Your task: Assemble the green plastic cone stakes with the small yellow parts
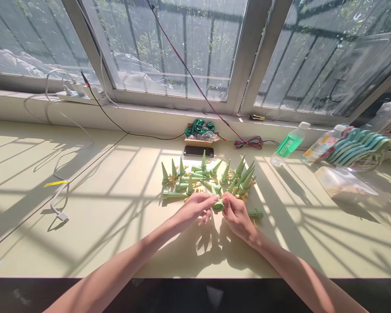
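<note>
Between both hands is a green cone-shaped plastic piece (218,206), its round hollow base turned toward me. My left hand (200,206) pinches its left side with thumb and forefinger. Closed at the right side of the piece, my right hand (237,214) hides whatever lies inside its fingers. Just beyond the hands is a cluster of similar green cones (200,174), some upright and some on their sides. Small yellowish pieces (198,190) are scattered among them. One green piece (256,213) lies apart, right of my right hand.
A black phone (198,151) lies behind the cones, before a small box (200,138) of green material. To the right stand a green-labelled bottle (288,145), another bottle (324,143) and a plastic bag (345,187). A white cable (61,195) runs over the table's left side.
</note>
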Tool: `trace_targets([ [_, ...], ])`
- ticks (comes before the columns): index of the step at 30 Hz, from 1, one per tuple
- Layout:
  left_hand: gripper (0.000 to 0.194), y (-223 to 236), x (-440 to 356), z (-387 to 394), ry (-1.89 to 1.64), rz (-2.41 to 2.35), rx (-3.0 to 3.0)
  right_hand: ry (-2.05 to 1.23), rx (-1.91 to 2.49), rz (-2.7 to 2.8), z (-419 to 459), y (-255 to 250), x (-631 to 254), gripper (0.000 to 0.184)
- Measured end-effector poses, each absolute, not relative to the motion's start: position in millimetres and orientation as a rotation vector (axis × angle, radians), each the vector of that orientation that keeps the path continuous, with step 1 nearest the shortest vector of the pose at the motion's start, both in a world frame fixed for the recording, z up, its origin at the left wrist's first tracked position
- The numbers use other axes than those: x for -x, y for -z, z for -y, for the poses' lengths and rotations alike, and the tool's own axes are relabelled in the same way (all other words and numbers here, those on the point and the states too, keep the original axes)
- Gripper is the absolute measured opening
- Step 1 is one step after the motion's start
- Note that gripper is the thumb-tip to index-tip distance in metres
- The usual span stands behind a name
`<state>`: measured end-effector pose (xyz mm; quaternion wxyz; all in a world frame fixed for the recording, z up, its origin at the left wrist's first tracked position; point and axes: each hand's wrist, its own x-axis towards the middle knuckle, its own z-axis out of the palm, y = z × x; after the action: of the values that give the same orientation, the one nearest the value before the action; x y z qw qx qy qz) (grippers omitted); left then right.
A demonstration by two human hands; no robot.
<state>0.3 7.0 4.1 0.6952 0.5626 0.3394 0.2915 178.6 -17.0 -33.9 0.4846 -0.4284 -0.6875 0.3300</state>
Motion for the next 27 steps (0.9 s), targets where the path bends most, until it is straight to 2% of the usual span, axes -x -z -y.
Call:
trace_targets([
  [6,0.027,-5.3,-0.3,-3.4,-0.791,-0.893,-1.784,-0.831,1.111,1.660,15.2,34.8,-178.8,0.044],
  [10,0.016,0.7,-0.2,-2.8,-0.896,-0.792,-2.062,-0.792,1.176,1.665,14.1,33.8,-178.9,0.046],
  [16,0.013,10.8,-1.6,-4.3,-1.000,-0.793,-2.162,-0.756,1.226,1.641,13.4,32.3,-176.6,0.046],
  [23,0.024,-1.0,-5.7,-1.0,-1.016,-1.018,-1.888,-0.728,1.199,1.523,14.7,35.9,-178.5,0.041],
  [27,0.047,-4.7,-5.4,-4.2,-0.861,-1.038,-1.582,-0.610,1.171,1.576,15.0,33.9,-179.7,0.042],
])
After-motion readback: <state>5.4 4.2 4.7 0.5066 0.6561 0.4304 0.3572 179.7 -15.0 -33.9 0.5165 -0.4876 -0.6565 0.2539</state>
